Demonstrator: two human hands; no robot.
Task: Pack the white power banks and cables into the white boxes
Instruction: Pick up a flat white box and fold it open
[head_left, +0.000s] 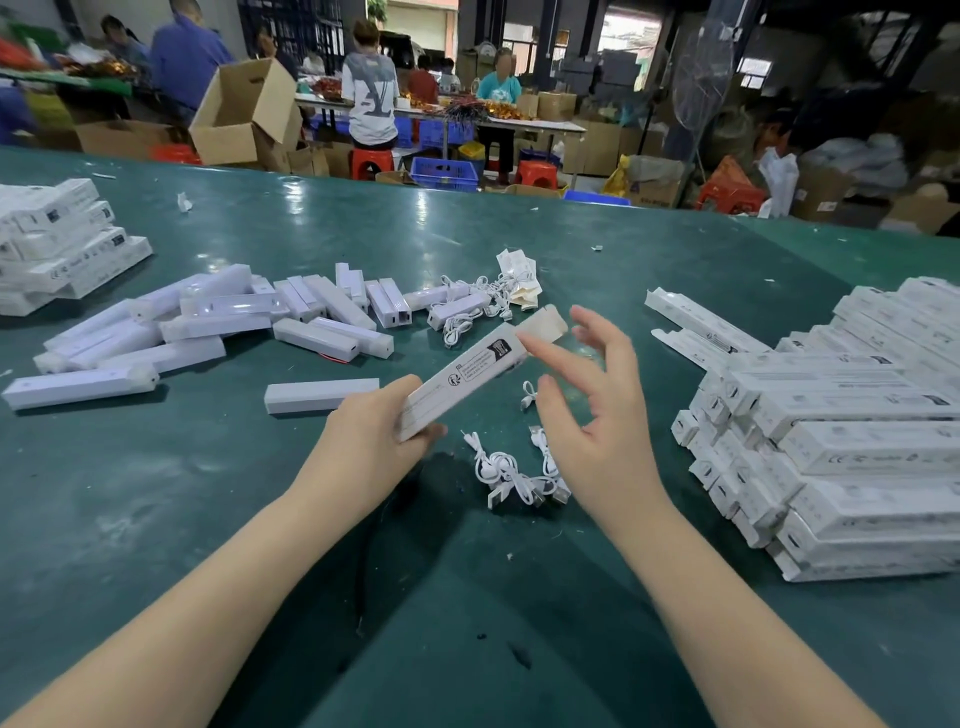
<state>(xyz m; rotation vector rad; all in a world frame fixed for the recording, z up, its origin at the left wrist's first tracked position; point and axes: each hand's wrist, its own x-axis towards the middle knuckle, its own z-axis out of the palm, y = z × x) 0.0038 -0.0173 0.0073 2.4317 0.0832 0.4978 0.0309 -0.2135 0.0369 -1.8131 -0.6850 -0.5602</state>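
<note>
My left hand (371, 441) grips the near end of a long white box (467, 371) held slanted above the green table (467, 597). The box's far end flap (543, 322) stands open. My right hand (592, 415) hovers beside that far end with spread fingers, its index fingertip touching the box near the flap. Coiled white cables (511, 475) lie on the table under my hands. A single white power bank (322, 396) lies just left of my left hand. Many more power banks (208, 322) are scattered at the left centre.
Stacked white boxes (841, 457) fill the right side, and another stack (57, 244) sits at the far left. More cables (478, 301) and folded leaflets (519, 278) lie mid-table. Beyond the table edge, people work among cardboard cartons (244, 111), stools and blue crates.
</note>
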